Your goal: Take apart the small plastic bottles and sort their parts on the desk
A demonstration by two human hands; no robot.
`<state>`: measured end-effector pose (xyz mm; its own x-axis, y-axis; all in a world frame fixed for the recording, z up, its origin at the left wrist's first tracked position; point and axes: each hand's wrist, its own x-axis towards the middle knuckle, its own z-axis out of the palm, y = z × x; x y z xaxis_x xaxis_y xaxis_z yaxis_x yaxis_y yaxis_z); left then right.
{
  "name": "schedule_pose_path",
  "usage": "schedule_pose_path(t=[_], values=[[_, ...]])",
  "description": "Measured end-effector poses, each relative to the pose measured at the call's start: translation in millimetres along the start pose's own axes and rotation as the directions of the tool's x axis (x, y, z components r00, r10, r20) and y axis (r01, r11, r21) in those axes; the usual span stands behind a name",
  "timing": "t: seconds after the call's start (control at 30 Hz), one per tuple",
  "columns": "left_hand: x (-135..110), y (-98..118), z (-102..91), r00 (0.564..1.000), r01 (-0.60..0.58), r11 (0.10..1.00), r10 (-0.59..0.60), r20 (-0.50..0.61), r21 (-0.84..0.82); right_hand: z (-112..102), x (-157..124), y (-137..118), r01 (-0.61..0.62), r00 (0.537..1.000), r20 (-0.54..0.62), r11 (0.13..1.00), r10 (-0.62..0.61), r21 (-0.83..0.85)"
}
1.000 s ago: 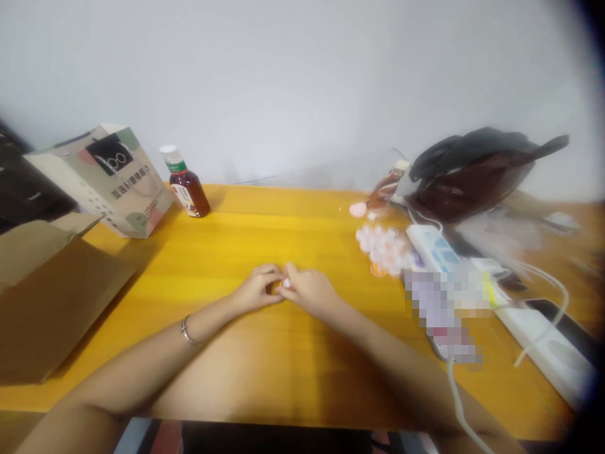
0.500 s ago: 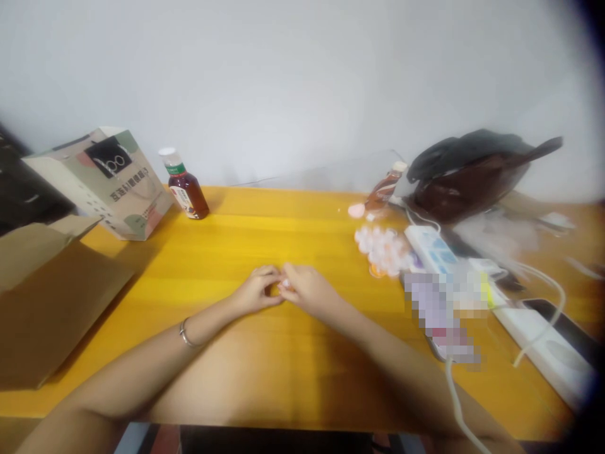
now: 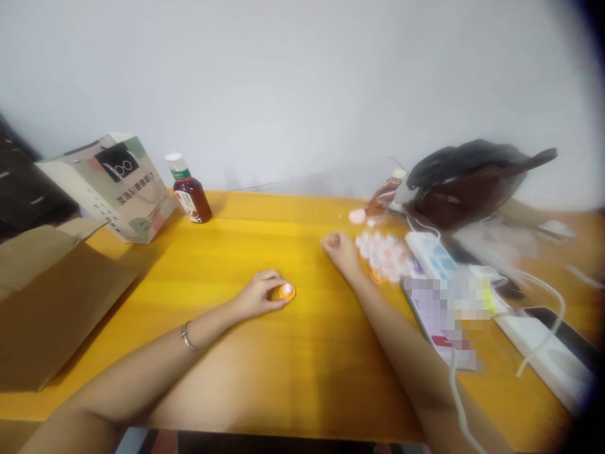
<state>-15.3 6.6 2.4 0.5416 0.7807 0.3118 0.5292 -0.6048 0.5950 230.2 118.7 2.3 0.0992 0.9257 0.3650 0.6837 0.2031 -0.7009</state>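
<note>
In the head view my left hand (image 3: 259,293), with a metal bangle at its wrist, pinches a small orange tea light (image 3: 287,291) between thumb and fingers. Its white middle looks bright. To the right and farther back is my right hand (image 3: 342,253), its fingers curled closed; whatever may be inside is hidden. Just beyond that hand sits a cluster of small white round pieces (image 3: 382,247), blurred, with some orange at its near edge.
A printed paper bag (image 3: 137,195), a dark red bottle (image 3: 193,198) and a cardboard box (image 3: 61,309) stand at left. On the right lie a brown bottle (image 3: 382,195), a dark bag (image 3: 458,189), a power strip (image 3: 539,343), a phone (image 3: 425,315) and white cables.
My hands were together over the small tea light. The right hand has moved off to the right and away from me, while the left keeps the tea light, now uncovered.
</note>
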Motion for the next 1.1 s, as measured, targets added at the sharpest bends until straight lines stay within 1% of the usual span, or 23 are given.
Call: schedule_pose_path(t=[0.13, 0.27, 0.37, 0.47, 0.53, 0.6, 0.63, 0.67, 0.7, 0.73, 0.77, 0.83, 0.87, 0.93, 1.1], values=[[-0.8, -0.9, 1.4, 1.000, 0.009, 1.000, -0.009, -0.001, 0.004, 11.0, 18.0, 12.4, -0.021, 1.000, -0.022, 1.000, 0.020, -0.007], [-0.6, -0.8, 1.6, 1.000, 0.021, 1.000, -0.021, 0.015, 0.004, 15.2, 31.4, 20.0, -0.052, 0.998, -0.040, 0.999, 0.051, -0.010], [-0.2, 0.6, 1.0, 0.999, 0.028, 1.000, -0.028, 0.021, 0.004, 14.9, 35.3, 23.2, -0.071, 0.996, -0.045, 0.997, 0.071, -0.001], [-0.3, 2.0, 0.6, 0.999, 0.028, 1.000, -0.029, 0.022, 0.006, 13.3, 29.9, 19.1, -0.085, 0.994, -0.060, 0.996, 0.086, 0.020], [-0.7, 2.1, 0.6, 0.999, 0.028, 1.000, -0.028, 0.021, 0.007, 11.8, 16.2, 10.8, -0.089, 0.993, -0.074, 0.995, 0.092, 0.042], [-0.9, 1.5, 1.0, 0.999, 0.024, 1.000, -0.025, 0.022, 0.008, 10.1, -7.7, -0.8, -0.073, 0.996, -0.054, 0.995, 0.077, 0.072], [-0.9, 1.1, 1.2, 1.000, 0.022, 1.000, -0.022, 0.022, 0.009, 9.0, -22.9, -7.2, -0.056, 0.998, -0.025, 0.994, 0.059, 0.089], [-0.8, 0.6, 1.5, 1.000, 0.019, 1.000, -0.019, 0.023, 0.009, 7.9, -39.2, -13.6, -0.029, 0.999, 0.031, 0.992, 0.026, 0.119], [-0.6, 0.1, 1.7, 1.000, 0.017, 1.000, -0.017, 0.024, 0.010, 6.7, -55.8, -19.8, 0.018, 0.990, 0.136, 0.980, -0.046, 0.200], [-0.5, -0.2, 1.9, 1.000, 0.016, 1.000, -0.017, 0.024, 0.011, 5.6, -71.6, -25.6, 0.066, 0.969, 0.212, 0.960, -0.126, 0.271], [-0.4, -0.5, 2.0, 1.000, 0.017, 1.000, -0.017, 0.023, 0.011, 4.6, -85.8, -30.9, 0.111, 0.933, 0.290, 0.939, -0.211, 0.325], [-0.2, -0.5, 2.0, 1.000, 0.018, 1.000, -0.018, 0.025, 0.006, 3.7, -106.4, -39.7, 0.182, 0.878, 0.361, 0.916, -0.315, 0.357], [-0.2, -0.2, 1.8, 0.999, 0.016, 1.000, -0.017, 0.028, 0.003, 3.8, -112.5, -43.3, 0.209, 0.854, 0.389, 0.912, -0.347, 0.354], [-0.3, 0.6, 1.3, 0.999, 0.014, 1.000, -0.014, 0.030, 0.000, 4.9, -117.5, -48.8, 0.243, 0.832, 0.409, 0.908, -0.376, 0.342], [-1.0, 2.6, 1.1, 0.999, 0.010, 0.999, -0.011, 0.031, 0.039, 6.6, -114.2, -54.5, 0.279, 0.829, 0.394, 0.904, -0.397, 0.325]])
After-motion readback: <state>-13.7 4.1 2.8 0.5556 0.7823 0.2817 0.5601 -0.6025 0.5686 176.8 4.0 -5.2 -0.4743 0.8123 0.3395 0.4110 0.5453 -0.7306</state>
